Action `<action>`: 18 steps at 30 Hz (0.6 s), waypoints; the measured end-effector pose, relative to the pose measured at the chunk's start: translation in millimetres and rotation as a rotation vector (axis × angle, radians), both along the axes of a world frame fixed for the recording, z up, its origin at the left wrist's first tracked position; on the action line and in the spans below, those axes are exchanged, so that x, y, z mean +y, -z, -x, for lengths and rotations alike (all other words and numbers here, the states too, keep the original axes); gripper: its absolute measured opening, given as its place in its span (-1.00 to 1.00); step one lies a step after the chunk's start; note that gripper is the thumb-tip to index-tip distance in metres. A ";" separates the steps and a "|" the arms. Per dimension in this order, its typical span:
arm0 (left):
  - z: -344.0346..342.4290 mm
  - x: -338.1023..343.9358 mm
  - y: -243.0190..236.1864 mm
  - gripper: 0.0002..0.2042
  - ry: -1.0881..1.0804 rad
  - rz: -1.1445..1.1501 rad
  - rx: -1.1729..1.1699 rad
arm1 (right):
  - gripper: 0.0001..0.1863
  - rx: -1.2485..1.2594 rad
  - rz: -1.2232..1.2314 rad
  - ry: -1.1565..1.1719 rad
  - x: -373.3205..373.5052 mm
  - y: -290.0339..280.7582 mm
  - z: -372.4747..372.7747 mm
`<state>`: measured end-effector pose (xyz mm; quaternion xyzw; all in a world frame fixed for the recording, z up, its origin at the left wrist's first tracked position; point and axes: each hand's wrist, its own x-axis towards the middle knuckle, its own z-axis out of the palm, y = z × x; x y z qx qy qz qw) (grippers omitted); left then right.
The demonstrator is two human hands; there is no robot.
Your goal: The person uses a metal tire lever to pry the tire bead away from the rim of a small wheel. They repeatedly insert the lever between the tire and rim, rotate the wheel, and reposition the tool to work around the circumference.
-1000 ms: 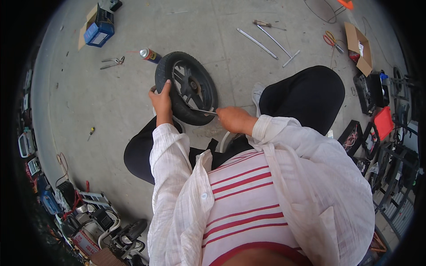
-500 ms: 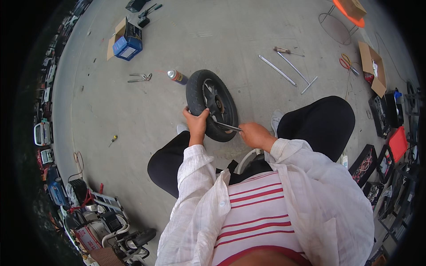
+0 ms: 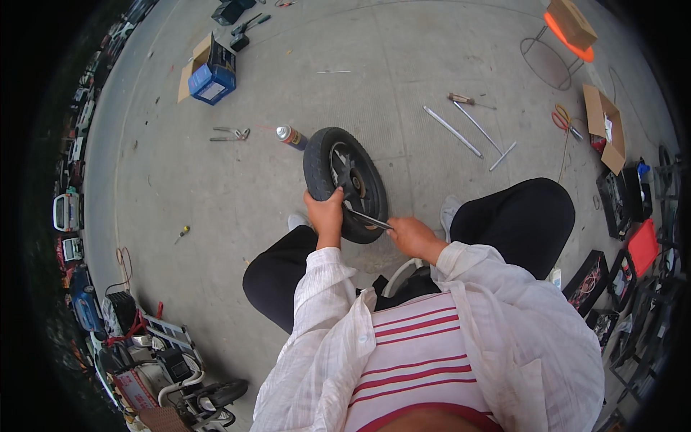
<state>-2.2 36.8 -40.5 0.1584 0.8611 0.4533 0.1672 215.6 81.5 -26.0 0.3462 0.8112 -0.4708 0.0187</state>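
Using both hands: holding a black wheel with the left hand, gripping a thin metal bar with the right hand. Leaving wide room from the wheel over to the silver rods, less by the spray can. Tilting the wheel between the white shoes, facing its hub right, running longest from upper left to lower right. Pointing the bar up and left.

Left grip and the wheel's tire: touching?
Touching. The head view shows the left grip clasping the lower left of the black tire, with no gap visible between them.
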 end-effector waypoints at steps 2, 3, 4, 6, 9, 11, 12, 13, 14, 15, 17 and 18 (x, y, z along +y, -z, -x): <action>2.9 1.4 2.2 -0.23 -0.008 0.015 -0.002 | -0.79 -0.021 0.029 -0.008 -2.5 -0.4 3.2; 1.5 3.8 -3.5 -0.24 -0.017 0.021 -0.003 | -0.79 -0.032 0.043 -0.008 -3.8 -0.6 3.2; 0.3 5.4 -6.6 -0.25 -0.026 0.026 -0.004 | -0.79 -0.016 0.055 -0.012 -5.9 4.1 1.9; 3.2 3.5 -5.8 -0.25 -0.020 0.007 -0.037 | -0.79 0.021 0.080 -0.025 -12.4 23.5 0.7; 6.1 3.1 -2.5 -0.26 -0.008 0.033 -0.005 | -0.81 0.032 0.087 -0.069 -16.9 53.1 3.9; 6.7 3.1 -1.5 -0.27 0.005 0.065 0.029 | -0.82 0.030 0.060 -0.091 -18.4 67.0 4.3; 6.1 2.2 -0.6 -0.27 0.009 0.081 0.039 | -0.82 0.030 0.047 -0.105 -17.8 64.9 6.0; 6.2 1.9 0.2 -0.28 0.012 0.096 0.049 | -0.83 0.022 0.083 -0.104 -17.0 62.8 6.6; 7.1 2.1 1.0 -0.28 0.006 0.079 0.053 | -0.83 0.014 0.119 -0.104 -16.3 60.5 6.3; 6.2 2.1 1.1 -0.29 -0.001 0.062 0.054 | -0.83 0.003 0.156 -0.103 -16.0 55.9 5.8; 5.0 1.2 1.3 -0.29 -0.009 0.055 0.033 | -0.82 -0.013 0.318 -0.043 -16.0 59.9 6.4; 3.8 2.0 -5.0 -0.29 -0.009 0.069 0.014 | -0.82 -0.019 0.403 -0.011 -15.5 60.6 6.8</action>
